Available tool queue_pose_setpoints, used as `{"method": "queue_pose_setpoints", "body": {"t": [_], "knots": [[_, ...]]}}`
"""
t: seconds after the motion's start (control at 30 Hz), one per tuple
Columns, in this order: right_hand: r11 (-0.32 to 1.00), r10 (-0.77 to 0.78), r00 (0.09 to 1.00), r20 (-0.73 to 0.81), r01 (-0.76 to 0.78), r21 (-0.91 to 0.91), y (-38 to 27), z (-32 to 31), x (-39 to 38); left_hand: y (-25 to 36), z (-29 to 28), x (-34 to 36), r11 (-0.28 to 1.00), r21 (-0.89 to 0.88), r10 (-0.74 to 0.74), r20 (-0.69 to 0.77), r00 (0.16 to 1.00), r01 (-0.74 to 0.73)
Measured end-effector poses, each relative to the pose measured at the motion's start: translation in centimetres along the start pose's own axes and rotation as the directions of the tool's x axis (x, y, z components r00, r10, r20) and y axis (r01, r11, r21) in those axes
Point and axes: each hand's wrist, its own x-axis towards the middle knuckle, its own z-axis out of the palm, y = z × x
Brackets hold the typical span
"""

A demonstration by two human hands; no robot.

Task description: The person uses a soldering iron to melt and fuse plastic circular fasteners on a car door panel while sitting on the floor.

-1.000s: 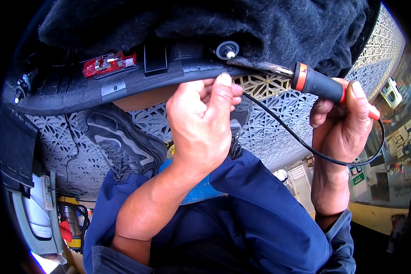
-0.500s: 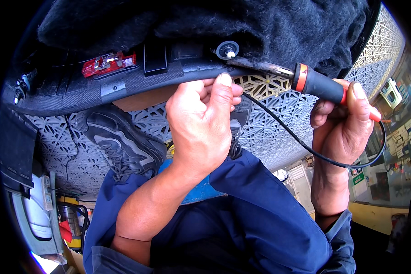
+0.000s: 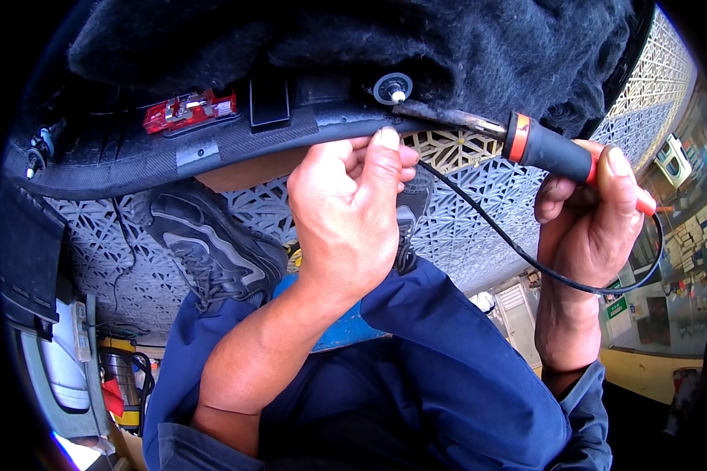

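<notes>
My left hand (image 3: 353,212) grips the lower edge of a black curved panel (image 3: 236,145) that runs across the top of the view, thumb up against its rim. My right hand (image 3: 593,212) holds a tool with a black and orange handle (image 3: 550,149); its metal tip (image 3: 463,120) pokes under the panel's edge, just below a round black fastener with a white centre (image 3: 393,88). A thin black cable (image 3: 526,255) runs from near my left hand and loops round my right wrist. Dark fuzzy lining (image 3: 416,47) covers the panel above.
A red clip part (image 3: 188,110) sits on the panel at the left. Below lie a patterned grey floor mat (image 3: 479,220), my black shoe (image 3: 212,243) and blue trouser legs (image 3: 440,377). Tools and a yellow object (image 3: 122,377) lie lower left.
</notes>
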Motion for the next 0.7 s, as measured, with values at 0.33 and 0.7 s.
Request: {"method": "queue_pose_setpoints", "body": {"t": [0.33,0.7], "knots": [[0.995,-0.075,0.997,-0.01,0.075,0.066,0.8,-1.1,-1.6,0.0,0.0,-0.1,1.0,-0.017,-0.006,-0.005,1.0,0.006],[0.993,-0.114,0.989,0.097,0.112,0.034,0.6,-0.7,-1.2,-0.1,-0.2,0.0,1.0,-0.006,0.008,0.013,1.0,-0.008]]}}
